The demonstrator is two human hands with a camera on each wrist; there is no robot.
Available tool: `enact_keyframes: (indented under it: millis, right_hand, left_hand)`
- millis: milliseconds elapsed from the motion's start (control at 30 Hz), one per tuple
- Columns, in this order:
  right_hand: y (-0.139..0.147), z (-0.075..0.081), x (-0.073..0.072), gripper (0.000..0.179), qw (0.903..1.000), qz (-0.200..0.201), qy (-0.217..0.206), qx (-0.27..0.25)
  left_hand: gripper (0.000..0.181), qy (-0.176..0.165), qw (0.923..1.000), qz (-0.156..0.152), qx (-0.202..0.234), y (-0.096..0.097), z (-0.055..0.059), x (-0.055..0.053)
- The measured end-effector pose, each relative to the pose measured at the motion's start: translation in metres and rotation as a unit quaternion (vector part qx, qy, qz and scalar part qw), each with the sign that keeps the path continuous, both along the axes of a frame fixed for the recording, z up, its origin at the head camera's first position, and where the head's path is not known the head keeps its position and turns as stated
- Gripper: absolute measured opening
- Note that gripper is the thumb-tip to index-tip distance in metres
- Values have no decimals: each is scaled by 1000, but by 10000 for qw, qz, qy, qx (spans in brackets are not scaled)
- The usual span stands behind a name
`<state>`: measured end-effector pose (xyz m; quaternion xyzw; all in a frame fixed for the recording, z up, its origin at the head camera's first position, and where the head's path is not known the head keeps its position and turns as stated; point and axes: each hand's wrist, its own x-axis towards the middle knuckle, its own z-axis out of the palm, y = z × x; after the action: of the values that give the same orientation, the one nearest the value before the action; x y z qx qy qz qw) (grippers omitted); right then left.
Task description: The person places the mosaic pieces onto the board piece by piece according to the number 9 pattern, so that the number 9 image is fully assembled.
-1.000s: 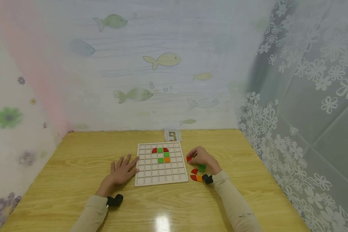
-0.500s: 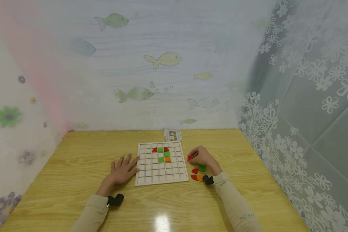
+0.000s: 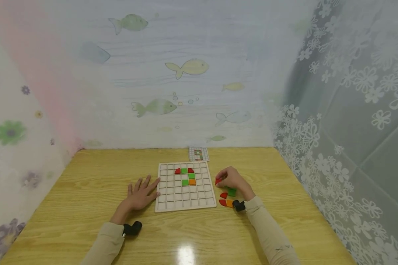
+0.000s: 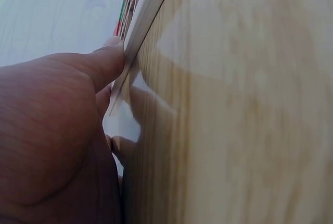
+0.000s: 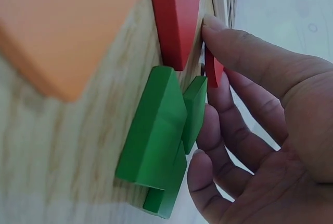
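A pale wooden grid board (image 3: 185,198) lies on the table, with red quarter-round pieces, green squares and an orange square (image 3: 192,182) set in its upper cells. My left hand (image 3: 140,195) lies flat with fingers spread, its thumb and a fingertip touching the board's left edge. Just right of the board, my right hand (image 3: 232,179) pinches a red quarter-round tile (image 5: 212,67) between thumb and fingers, close to the tabletop. Below that hand lie green tiles (image 5: 153,127), a loose red tile (image 3: 223,195), another red tile (image 3: 222,202) and an orange tile (image 3: 230,203).
Behind the board, a small printed pattern card (image 3: 198,154) lies near the back wall, showing a coloured figure on a grid. The wooden table (image 3: 86,176) meets a fish-painted wall at the back. A flower-patterned panel (image 3: 318,154) stands along the right side.
The red tile in my right hand has tilted slightly between the fingers. Both hands stay in almost the same place, and the pieces on the board are unchanged.
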<state>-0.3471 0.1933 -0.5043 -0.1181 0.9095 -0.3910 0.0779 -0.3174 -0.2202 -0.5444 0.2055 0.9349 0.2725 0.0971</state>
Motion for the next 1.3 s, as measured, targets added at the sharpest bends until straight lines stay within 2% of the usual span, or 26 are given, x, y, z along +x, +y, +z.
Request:
enact_keyframes:
  millis: [133,267,500,567,867,1167,1300]
  right_hand:
    - [0,0,-1,21,9999,69,-53,-57]
    - [-2,2,-1,18,10000,50,-68,-51]
    - [-7,2,-1,8,10000,-25,-50,8]
    - [-9,2,-1,7,10000,-42,-49,2]
    - [-17,7,3,12,9994,-227,48,-238]
    - [-27,13,7,10,9992,-37,143,-374]
    - [-34,16,8,10,9990,1,51,-444]
  left_hand:
    - [70,-87,9999,-26,72,1,8,3]
    - [68,-111,9999,11,23,2,9,4]
    - [69,58,9999,87,-87,1,-9,-3]
    - [69,90,9999,107,-89,1,-11,-3]
    - [69,-12,9999,92,-83,3,-3,-2]
    - [67,-5,9999,128,-27,3,1,1]
    - [67,5,9999,133,-23,3,1,1]
